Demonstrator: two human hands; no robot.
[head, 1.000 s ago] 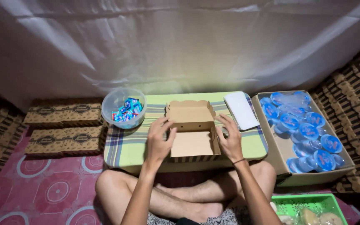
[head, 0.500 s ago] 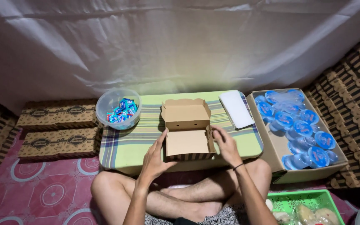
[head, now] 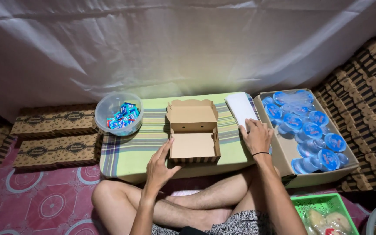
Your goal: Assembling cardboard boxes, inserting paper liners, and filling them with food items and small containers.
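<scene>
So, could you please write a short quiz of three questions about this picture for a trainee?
1. True or false: the cardboard box on the low table is open.
2. What does the right hand rest on? A) the white sheets B) the plastic bowl
3. Which hand is beside the box's front left corner?

Key: 1 true; 2 A; 3 the left hand.

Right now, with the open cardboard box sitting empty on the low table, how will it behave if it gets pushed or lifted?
The open cardboard box looks empty and thin-walled, so it is probably light and would slide easily on the striped cloth. Its raised lid may flap or shift the balance backward when lifted. The left hand only touches its front corner, so a one-sided push would likely turn it.
</scene>
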